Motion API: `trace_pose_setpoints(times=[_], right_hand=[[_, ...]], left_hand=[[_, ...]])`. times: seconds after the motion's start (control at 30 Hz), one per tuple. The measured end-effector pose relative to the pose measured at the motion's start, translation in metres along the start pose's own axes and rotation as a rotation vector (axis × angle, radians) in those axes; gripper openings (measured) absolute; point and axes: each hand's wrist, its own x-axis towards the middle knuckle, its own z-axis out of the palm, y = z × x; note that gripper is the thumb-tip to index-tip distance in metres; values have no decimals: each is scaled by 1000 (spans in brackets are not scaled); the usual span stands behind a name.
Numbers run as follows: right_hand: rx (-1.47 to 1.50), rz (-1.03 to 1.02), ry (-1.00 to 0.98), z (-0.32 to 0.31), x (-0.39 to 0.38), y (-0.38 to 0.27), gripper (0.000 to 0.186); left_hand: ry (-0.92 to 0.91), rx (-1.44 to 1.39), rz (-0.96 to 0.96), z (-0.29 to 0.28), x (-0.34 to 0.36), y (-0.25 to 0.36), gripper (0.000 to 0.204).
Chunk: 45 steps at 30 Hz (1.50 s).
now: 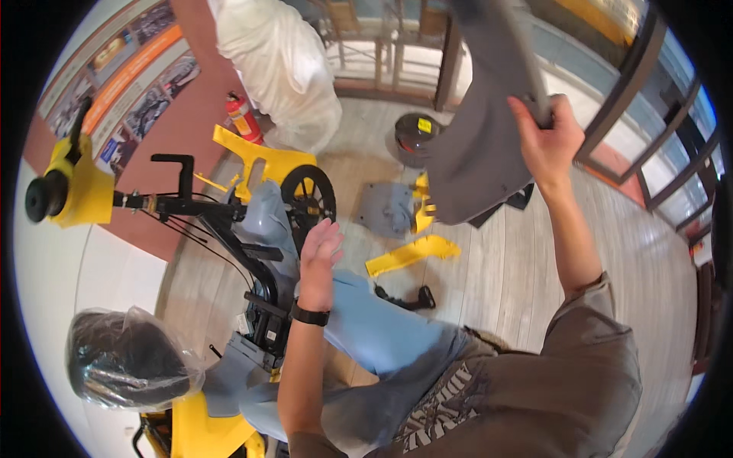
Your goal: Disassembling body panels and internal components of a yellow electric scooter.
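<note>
My right hand point(556, 141) grips the edge of a large curved dark grey panel point(489, 130), raised on the right side. The panel hides part of the floor and doors behind it. With nothing in it, my left hand point(321, 248) has its fingers stretched out, above the side of a partly stripped scooter. The scooter's black frame point(263, 271) and cables are bare. Its yellow-cased handlebar end point(76, 187) points far left, and a black wheel point(327, 191) stands beyond my left hand. Clear plastic wraps the black seat point(122, 359) at the lower left.
Around the floor lie a yellow trim piece point(412, 256), a grey plate point(384, 208) and a small black object point(416, 299). A round black thing point(416, 136) stands farther off. Beyond the wheel are a red fire extinguisher point(243, 118) and a white-draped bulky object point(282, 65). Glass doors point(649, 130) line the right.
</note>
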Motion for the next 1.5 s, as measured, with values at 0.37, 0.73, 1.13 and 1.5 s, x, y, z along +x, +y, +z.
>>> trace_pose_setpoints(times=[0.37,0.73,1.13,1.5], right_hand=[[-150,-449,-549,2,-126,60,27],[-80,-303,-674,21,-177,100,27],[453,382,-613,-71,-8,170,34],[1228,503,-603,-93,101,233,56]], left_hand=[[-98,206,-99,-33,-68,-29,18],[-120,217,-125,-28,-85,-48,18],[-78,220,-109,54,12,-132,20],[-451,-421,-575,135,-1,-154,50]])
